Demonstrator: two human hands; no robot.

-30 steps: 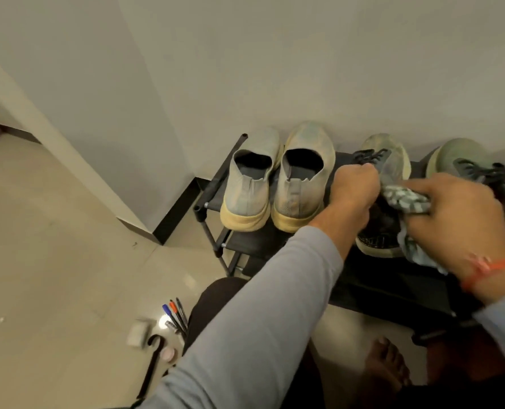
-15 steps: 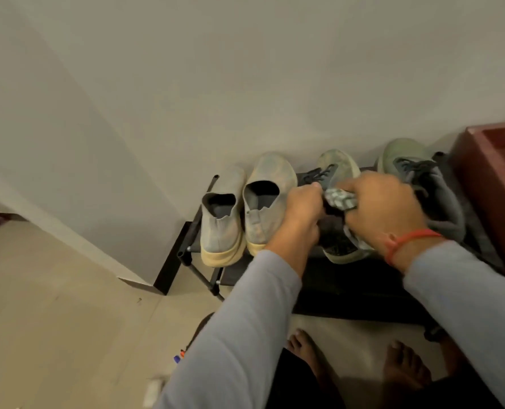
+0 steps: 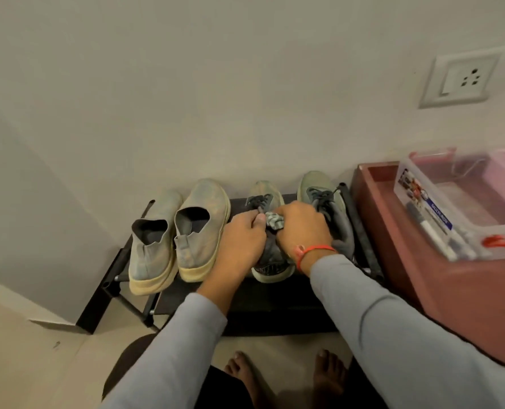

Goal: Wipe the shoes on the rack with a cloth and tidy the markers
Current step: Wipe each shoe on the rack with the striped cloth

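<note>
Four shoes stand in a row on the black shoe rack [image 3: 274, 302], toes toward the wall. Taking the third shoe from the rack's left end, a laced green sneaker [image 3: 270, 268], as the landmark: both hands work on it. The left hand [image 3: 239, 243] sits on its left side, fingers curled in at the lace area, grasping the shoe's upper. The right hand [image 3: 301, 228] lies over its right side and top, clenched round a bunched checked cloth [image 3: 273, 221], which pokes out between the two hands and presses against the tongue. An orange thread band [image 3: 310, 250] circles the right wrist.

Left of the sneaker, two pale slip-on shoes [image 3: 177, 234] stand side by side, touching each other. Right of the sneaker, its matching green shoe [image 3: 319, 190] stands at the rack's right end, partly hidden by the right hand.

Further right, beside the rack, is a reddish cabinet [image 3: 416, 278]. On it rests a clear plastic box [image 3: 463, 184] with a pink lid, and markers [image 3: 434, 231] lie along the box's near wall; whether they are inside it or against it I cannot tell. Above the cabinet a wall socket [image 3: 460, 79] is set in the wall. Bare feet [image 3: 328, 376] stand on the floor in front of the rack.
</note>
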